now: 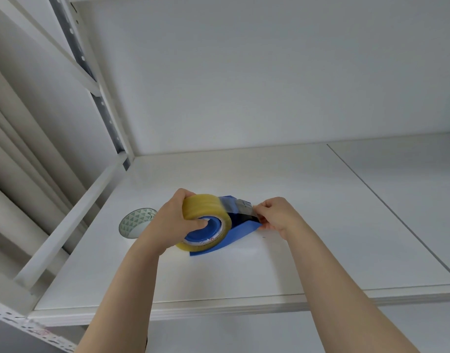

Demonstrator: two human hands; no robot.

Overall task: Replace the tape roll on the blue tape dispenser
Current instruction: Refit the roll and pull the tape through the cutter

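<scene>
Head camera view, looking down along two bare forearms that reach forward over a white shelf (308, 200) in a metal rack.

Between the two hands sits the blue tape dispenser (240, 229), resting on the shelf. A full roll of yellowish clear tape (202, 207) is already seated on the dispenser's blue hub, so the new roll appears to be mounted. Just beyond the left hand, on its outer side, a second tape roll (136, 221) with a green triangle pattern on its core lies flat on the shelf, apart from the dispenser; it is probably the old roll. What seems left is feeding the free end of tape through to the cutter at the dispenser's front and pressing it down.

The left hand (173, 220) is clamped on the yellowish roll, fingers curled over the top of it and the thumb pressed into the blue hub, steadying it. The right hand (275, 215) is at the front end of the dispenser, fingers pinched together on a strip of clear tape (244, 206) drawn from the roll toward the cutter. Whether the strip is already stuck down at the cutter cannot be told. Both wrists are angled inward, toward each other.
</scene>
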